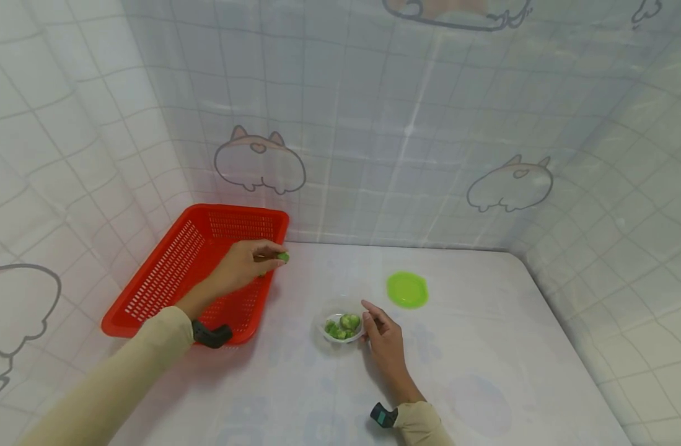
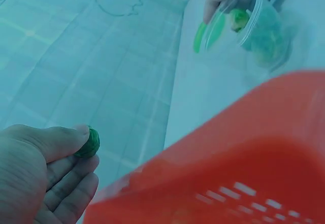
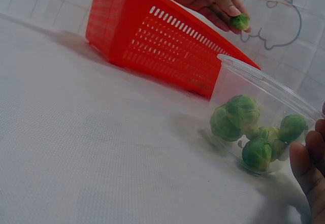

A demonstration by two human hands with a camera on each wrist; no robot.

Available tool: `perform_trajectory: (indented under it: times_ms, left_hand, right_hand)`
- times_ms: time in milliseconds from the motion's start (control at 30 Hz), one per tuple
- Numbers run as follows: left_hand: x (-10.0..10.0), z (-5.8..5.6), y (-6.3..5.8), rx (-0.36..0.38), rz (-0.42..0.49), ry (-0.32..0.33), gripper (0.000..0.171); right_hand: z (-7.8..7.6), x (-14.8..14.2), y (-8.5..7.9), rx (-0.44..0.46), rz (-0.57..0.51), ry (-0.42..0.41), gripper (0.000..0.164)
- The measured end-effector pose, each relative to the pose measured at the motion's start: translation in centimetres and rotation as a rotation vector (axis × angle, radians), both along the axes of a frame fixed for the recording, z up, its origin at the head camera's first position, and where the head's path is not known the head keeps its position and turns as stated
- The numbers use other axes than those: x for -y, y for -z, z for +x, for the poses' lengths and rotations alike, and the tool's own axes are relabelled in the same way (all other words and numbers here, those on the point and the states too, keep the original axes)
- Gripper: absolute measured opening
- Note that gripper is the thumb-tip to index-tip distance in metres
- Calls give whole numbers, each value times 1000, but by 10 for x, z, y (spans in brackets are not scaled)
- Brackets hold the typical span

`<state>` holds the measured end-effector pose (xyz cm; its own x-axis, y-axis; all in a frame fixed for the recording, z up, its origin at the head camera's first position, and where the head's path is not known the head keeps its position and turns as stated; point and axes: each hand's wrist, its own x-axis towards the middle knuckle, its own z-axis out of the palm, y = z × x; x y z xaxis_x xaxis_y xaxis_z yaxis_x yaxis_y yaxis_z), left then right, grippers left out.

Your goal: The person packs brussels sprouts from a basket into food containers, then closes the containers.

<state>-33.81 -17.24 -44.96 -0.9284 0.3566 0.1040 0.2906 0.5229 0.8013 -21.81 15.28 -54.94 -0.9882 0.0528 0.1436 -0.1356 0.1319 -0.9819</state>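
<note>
Thumb and fingertips of my left hand (image 1: 245, 266) pinch a small green Brussels sprout (image 2: 90, 144). That hand is over the right rim of a red plastic basket (image 1: 145, 296) with slotted walls. Several more Brussels sprouts (image 3: 257, 153) lie in a clear round plastic tub (image 3: 269, 96) that stands on the table to the right of the basket. My right hand (image 1: 386, 341) rests at the tub's right side, its thumb and fairly straight fingers against the wall near the rim. The left forearm hides part of the basket's inside.
A bright green round lid (image 1: 407, 290) lies on the white table (image 1: 485, 334), beyond and right of the tub. Pale grid-patterned sheeting (image 1: 362, 124) with cartoon animals rises behind the table and on both sides.
</note>
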Motion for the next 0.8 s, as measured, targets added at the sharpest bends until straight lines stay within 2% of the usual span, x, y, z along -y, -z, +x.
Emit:
perform_trajectory:
  times_ms: [100, 200, 467, 667, 800]
  left_hand:
    - [-7, 3, 1, -33, -13, 21, 27]
    - [-15, 6, 2, -32, -3, 42, 26]
    - [-37, 12, 6, 1, 18, 118, 25]
    - [-51, 18, 12, 58, 29, 155, 25]
    - [-61, 22, 17, 49, 15, 178, 24]
  right_hand:
    - [0, 0, 0, 2, 5, 1, 35]
    - [0, 0, 0, 0, 11, 4, 35]
    - [-1, -1, 1, 3, -4, -6, 35]
    - [-1, -1, 0, 12, 1, 1, 35]
    - [-1, 0, -1, 21, -5, 7, 35]
